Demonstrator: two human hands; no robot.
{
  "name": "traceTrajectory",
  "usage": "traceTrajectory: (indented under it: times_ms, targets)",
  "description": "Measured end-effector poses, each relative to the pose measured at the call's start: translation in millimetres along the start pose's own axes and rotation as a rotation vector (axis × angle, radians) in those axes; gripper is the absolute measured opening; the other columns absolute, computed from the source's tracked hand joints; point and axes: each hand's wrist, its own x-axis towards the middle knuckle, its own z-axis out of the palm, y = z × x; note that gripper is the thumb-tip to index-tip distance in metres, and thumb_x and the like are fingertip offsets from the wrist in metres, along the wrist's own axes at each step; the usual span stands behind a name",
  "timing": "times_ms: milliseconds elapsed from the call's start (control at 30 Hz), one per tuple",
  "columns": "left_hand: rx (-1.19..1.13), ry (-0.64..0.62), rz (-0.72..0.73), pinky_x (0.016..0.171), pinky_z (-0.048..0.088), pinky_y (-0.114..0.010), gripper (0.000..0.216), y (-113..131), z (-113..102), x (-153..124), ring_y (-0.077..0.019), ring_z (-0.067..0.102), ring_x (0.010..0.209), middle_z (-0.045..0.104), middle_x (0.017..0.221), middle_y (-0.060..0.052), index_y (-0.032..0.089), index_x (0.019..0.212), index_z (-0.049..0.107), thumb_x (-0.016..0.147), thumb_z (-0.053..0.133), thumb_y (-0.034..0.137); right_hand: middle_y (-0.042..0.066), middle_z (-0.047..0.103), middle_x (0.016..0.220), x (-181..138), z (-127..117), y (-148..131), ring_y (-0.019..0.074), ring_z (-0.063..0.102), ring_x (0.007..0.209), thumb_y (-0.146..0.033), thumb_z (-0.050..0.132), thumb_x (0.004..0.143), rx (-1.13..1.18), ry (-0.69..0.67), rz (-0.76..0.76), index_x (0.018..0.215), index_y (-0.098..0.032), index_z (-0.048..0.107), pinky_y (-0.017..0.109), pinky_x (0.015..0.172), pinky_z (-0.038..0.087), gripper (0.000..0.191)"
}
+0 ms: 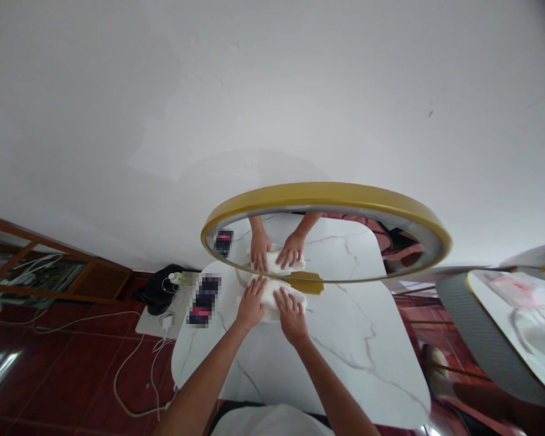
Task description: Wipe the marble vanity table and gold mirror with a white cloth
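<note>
A folded white cloth [272,301] lies on the white marble-patterned tabletop [349,363], just in front of the mirror's foot. Flat on its left end rests my left hand [251,303], fingers stretched forward. My right hand [293,316] presses on the right part, its fingers spread. Neither hand grips the cloth, and what may lie beneath it is hidden. Both hands and the cloth appear again as reflections in the round gold-framed mirror [322,239].
The mirror's gold base [307,283] stands close behind the cloth. A pixelated dark item [204,301] lies at the table's left. Cables run over the red tiled floor [68,369] near a black bag [157,290]. A second table [522,333] holds plastic packaging at the right.
</note>
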Motion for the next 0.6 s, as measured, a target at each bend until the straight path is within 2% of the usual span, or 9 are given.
traceTrajectory:
  times_ms: [200,367,500,600]
  targets:
    - [-0.087,-0.080,0.136,0.112,0.017,-0.037,0.081,26.1,10.5,-12.4,-0.0184,0.009,0.139,0.010,0.152,0.003,0.023,0.144,0.016,0.068,0.042,0.011,-0.002,0.018,0.149,-27.3,-5.6,49.1,0.0229,0.033,0.129,-0.004,0.032,0.083,-0.041,0.015,0.008,0.141,-0.033,0.006,0.042,0.098,0.033,0.071]
    - [-0.097,-0.109,0.151,0.112,0.017,-0.039,0.080,57.6,20.5,-5.9,-0.0198,0.010,0.139,0.007,0.152,0.003,0.023,0.144,0.017,0.070,0.043,0.013,-0.008,0.014,0.149,-40.1,-16.3,86.7,0.0184,0.026,0.132,-0.003,0.031,0.081,-0.069,-0.038,0.024,0.140,-0.037,0.003,0.037,0.102,0.028,0.074]
    - [-0.088,-0.088,0.115,0.112,0.017,-0.041,0.081,74.1,26.7,-1.1,-0.0211,0.010,0.139,0.009,0.152,0.002,0.023,0.144,0.017,0.068,0.044,0.011,-0.010,0.012,0.149,-40.9,-17.9,95.3,0.0178,0.022,0.134,-0.002,0.032,0.078,-0.068,-0.080,0.054,0.140,-0.038,0.001,0.038,0.105,0.025,0.078]
    - [-0.063,-0.059,0.092,0.111,0.018,-0.042,0.081,72.7,26.1,-4.0,-0.0218,0.011,0.139,0.009,0.152,0.003,0.024,0.144,0.016,0.069,0.044,0.010,-0.009,0.012,0.149,-37.8,-14.7,87.1,0.0194,0.019,0.135,-0.004,0.035,0.077,-0.046,-0.095,0.073,0.140,-0.038,0.002,0.041,0.105,0.024,0.079]
